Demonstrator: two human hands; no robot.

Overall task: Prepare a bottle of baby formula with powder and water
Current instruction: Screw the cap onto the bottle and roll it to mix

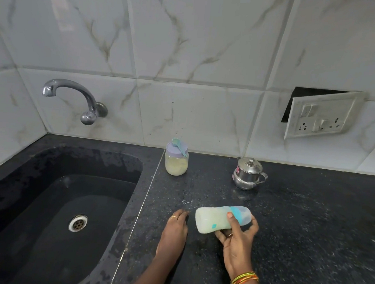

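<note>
Clasping translucent teal-collared plastic baby bottle (211,221) sideways in right grip (239,242) near front edge of desk (310,218); resting left grip (175,230) flat. Likely light, slippery: taking mid-body.

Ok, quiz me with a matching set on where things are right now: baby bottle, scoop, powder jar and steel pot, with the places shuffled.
Things:
1. baby bottle
2. teal scoop
3. powder jar
4. lidded steel pot

Places:
A. lying across the jar's lilac lid
B. standing near the wall, right of the jar
C. held on its side in the right grip
D. standing near the wall, just right of the sink

Pairs: 1-C, 2-A, 3-D, 4-B
</note>
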